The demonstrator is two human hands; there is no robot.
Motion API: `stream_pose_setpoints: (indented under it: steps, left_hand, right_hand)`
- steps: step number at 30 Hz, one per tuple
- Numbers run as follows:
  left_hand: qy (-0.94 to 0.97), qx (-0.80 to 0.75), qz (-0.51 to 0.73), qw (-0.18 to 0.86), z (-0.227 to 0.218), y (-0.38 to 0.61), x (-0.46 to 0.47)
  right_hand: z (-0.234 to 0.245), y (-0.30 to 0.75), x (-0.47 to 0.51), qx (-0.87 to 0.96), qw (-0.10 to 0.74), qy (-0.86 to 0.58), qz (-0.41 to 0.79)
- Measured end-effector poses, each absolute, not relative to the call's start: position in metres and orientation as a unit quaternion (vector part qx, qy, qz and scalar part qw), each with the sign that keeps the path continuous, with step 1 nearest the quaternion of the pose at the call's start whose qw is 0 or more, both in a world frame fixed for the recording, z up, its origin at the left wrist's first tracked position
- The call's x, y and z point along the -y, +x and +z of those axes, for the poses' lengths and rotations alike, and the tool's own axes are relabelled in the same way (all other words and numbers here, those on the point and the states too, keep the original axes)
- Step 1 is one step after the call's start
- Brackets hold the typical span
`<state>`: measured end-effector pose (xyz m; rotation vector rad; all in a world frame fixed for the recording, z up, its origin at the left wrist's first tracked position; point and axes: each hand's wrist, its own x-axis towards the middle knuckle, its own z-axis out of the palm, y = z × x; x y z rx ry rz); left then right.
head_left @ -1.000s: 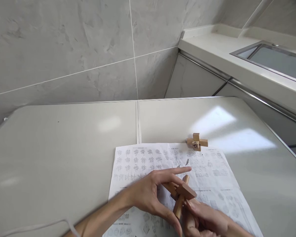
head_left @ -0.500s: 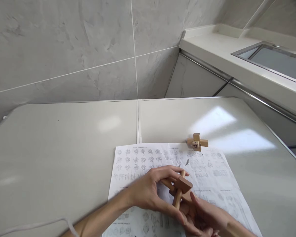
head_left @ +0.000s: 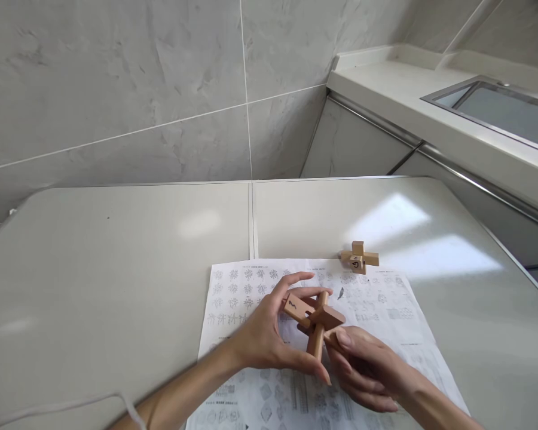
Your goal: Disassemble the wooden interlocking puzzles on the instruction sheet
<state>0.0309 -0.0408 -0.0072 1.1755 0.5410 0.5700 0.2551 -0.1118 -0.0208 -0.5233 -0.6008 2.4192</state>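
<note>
I hold a brown wooden cross-shaped puzzle [head_left: 314,319] between both hands, just above a printed instruction sheet [head_left: 385,310]. My left hand [head_left: 273,334] curls round its left side, fingers over the top and thumb underneath. My right hand [head_left: 363,364] grips the puzzle's lower right bars from below. A smaller, paler wooden cross puzzle [head_left: 359,258] rests on the table at the sheet's far edge, untouched.
The sheet lies on a pale grey folding table [head_left: 116,263] with a centre seam. A tiled wall stands behind it. At the right runs a white counter [head_left: 412,101] with a steel sink [head_left: 502,107]. A white cord [head_left: 63,409] crosses the near left corner.
Both hands have lifted the brown puzzle slightly up and away from me and turned it. My left fingers have closed over its top, and more of my right hand shows.
</note>
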Motion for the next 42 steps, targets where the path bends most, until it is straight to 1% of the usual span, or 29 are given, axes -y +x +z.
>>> stream_pose_setpoints:
  steps: [6,13,21,30,38,42]
  left_hand:
    - [0.54,-0.246,0.236,0.769,-0.007,0.029,0.04]
    - [0.594,-0.235,0.281,0.716,-0.006,0.031,0.037]
    - [0.595,-0.224,0.327,0.699,-0.007,0.034,0.037]
    - [0.583,-0.27,0.332,0.691,0.0,0.034,0.039]
    - [0.571,-0.314,0.315,0.69,0.005,0.032,0.04]
    - [0.567,-0.318,0.326,0.687,0.005,0.032,0.039]
  right_hand:
    - [-0.021,0.253,0.112,0.209,0.3,-0.152,0.918]
    - [-0.024,0.255,0.112,0.23,0.313,-0.171,0.906]
    - [-0.021,0.255,0.11,0.233,0.332,-0.16,0.9]
    - [-0.025,0.254,0.113,0.248,0.353,-0.224,0.874]
    - [-0.031,0.253,0.114,0.245,0.405,-0.258,0.843]
    - [-0.029,0.253,0.113,0.25,0.433,-0.286,0.817]
